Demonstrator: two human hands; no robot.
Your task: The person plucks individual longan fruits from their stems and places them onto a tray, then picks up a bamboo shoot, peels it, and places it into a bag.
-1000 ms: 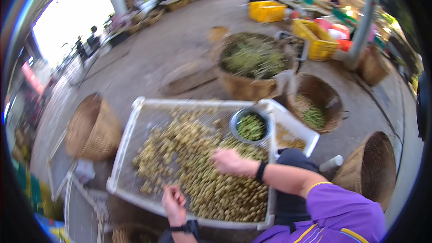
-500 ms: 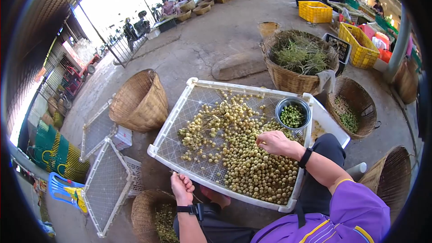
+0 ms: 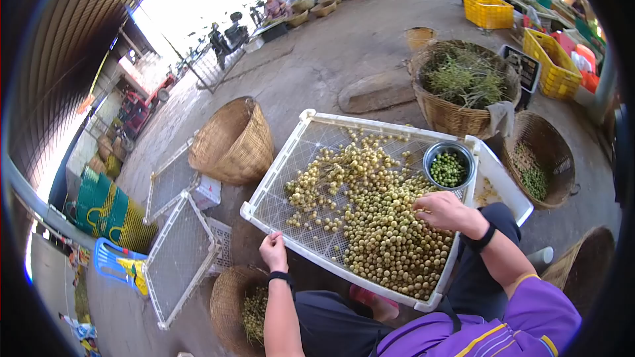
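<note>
A white mesh tray lies tilted across my lap. Many small round yellow-brown fruits cover it, piled most thickly toward the near right, with thin stems among those farther back. My right hand hovers at the right of the pile, fingers pinched; anything between them is too small to make out. Just beyond it, a metal bowl of green round fruits stands in the tray's far right corner. My left hand is at the tray's near left rim, fingers curled together, their contents hidden.
A wicker basket stands beyond the tray's left; another basket of green stems is behind it. Below my left hand is a basket with stems. Empty mesh trays and a blue plastic chair stand left. Other people sit farther back.
My view has turned left, so the scene sits farther right. My left hand has moved up closer to the tray's rim. My right hand has shifted slightly right over the fruits.
</note>
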